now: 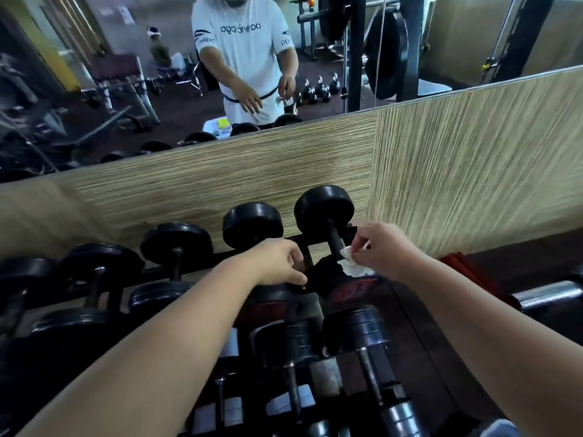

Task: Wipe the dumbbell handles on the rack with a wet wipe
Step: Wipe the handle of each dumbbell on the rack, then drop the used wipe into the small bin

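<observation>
- The right hand (383, 250) pinches a crumpled white wipe (355, 266) between thumb and fingertips.
- The wipe hangs below that hand; its upper corner is at the near end of the handle (334, 236) of the rightmost top-row dumbbell (325, 206). Whether it is touching or just beside cannot be told.
- The left hand (279, 263) reaches over the rack (220, 255), just left of that dumbbell, fingers pointing down, holding nothing. Its reflection shows the fingers spread and relaxed.
- The top row holds black round-headed dumbbells, handles running away from the camera and far heads near the wall (473, 168).
- A lower row (356, 329) of plate-stacked dumbbells sits nearer the camera, under both forearms.
- A mirror (94, 89) above the wall panel reflects the person in a white shirt, the wipe in the right hand, and gym gear behind.
- A chrome dumbbell (549, 294) lies at the right, well apart from the hands.
</observation>
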`<state>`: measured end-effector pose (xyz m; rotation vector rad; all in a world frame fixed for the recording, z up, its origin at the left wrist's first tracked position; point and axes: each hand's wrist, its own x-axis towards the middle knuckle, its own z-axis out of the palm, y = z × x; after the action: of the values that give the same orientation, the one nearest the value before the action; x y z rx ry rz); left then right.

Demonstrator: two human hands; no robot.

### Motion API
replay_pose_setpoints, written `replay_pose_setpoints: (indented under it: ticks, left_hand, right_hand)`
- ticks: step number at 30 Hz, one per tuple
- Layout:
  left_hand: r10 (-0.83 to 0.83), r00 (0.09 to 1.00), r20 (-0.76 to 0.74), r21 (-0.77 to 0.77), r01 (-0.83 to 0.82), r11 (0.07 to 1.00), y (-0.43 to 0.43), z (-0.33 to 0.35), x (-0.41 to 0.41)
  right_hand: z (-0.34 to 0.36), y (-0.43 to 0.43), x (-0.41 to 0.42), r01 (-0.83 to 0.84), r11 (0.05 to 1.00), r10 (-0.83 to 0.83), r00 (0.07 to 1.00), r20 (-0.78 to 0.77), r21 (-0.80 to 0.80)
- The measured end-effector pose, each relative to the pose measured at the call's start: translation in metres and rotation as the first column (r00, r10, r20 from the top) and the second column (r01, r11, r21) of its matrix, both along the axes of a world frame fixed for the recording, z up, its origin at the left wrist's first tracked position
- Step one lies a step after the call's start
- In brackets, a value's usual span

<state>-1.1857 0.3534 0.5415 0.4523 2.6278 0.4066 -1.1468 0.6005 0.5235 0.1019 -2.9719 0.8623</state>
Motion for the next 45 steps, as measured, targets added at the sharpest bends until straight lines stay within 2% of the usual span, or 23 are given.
replay_pose_setpoints:
  ticks: [5, 11, 17, 20, 22, 27, 31, 35, 39, 45]
  left_hand:
    - [-0.025, 1.0, -0.016, 0.03, 0.025, 0.999, 0.007, 0.015, 0.021]
    - [-0.122, 0.99, -0.073, 0.035, 0.124, 0.992, 0.037, 0.038, 0.023]
    - [-0.285, 0.953, -0.098, 0.127, 0.296, 0.947, 0.092, 0.042, 0.036]
    - [-0.407, 0.909, -0.088, 0.129, 0.416, 0.9, 0.105, 0.037, 0.061]
    - [-0.486, 0.871, -0.066, 0.122, 0.491, 0.863, 0.108, 0.031, 0.085]
    - [-0.722, 0.69, -0.056, 0.004, 0.723, 0.691, 0.108, 0.004, 0.147]
    - [-0.835, 0.55, -0.015, 0.02, 0.835, 0.55, 0.117, -0.023, 0.203]
    - [-0.916, 0.401, 0.018, 0.085, 0.912, 0.401, 0.139, -0.048, 0.275]
    - [-0.972, 0.23, 0.049, 0.123, 0.964, 0.235, 0.161, -0.056, 0.354]
    - [-0.999, -0.044, 0.028, 0.084, 0.996, -0.042, 0.194, -0.057, 0.467]
  right_hand:
    - [0.002, 0.01, 0.034, 0.041, 0.996, -0.044, 0.999, -0.03, -0.075]
    - [0.001, 0.052, 0.097, 0.231, 0.961, -0.229, 0.973, 0.028, -0.153]
    - [0.006, 0.079, 0.185, 0.476, 0.849, -0.481, 0.876, 0.036, -0.229]
    - [0.01, 0.07, 0.226, 0.579, 0.767, -0.597, 0.802, 0.021, -0.276]
    - [0.009, 0.059, 0.253, 0.643, 0.725, -0.663, 0.749, 0.003, -0.247]
    - [-0.015, 0.025, 0.333, 0.752, 0.657, -0.754, 0.657, -0.022, -0.051]
    - [-0.03, -0.007, 0.422, 0.828, 0.559, -0.829, 0.559, 0.033, 0.025]
    - [-0.036, -0.044, 0.52, 0.927, 0.374, -0.925, 0.373, 0.073, 0.004]
    - [-0.033, -0.074, 0.609, 0.975, 0.214, -0.97, 0.205, 0.134, 0.055]
    - [-0.03, -0.127, 0.707, 0.995, -0.103, -0.987, -0.1, 0.124, -0.015]
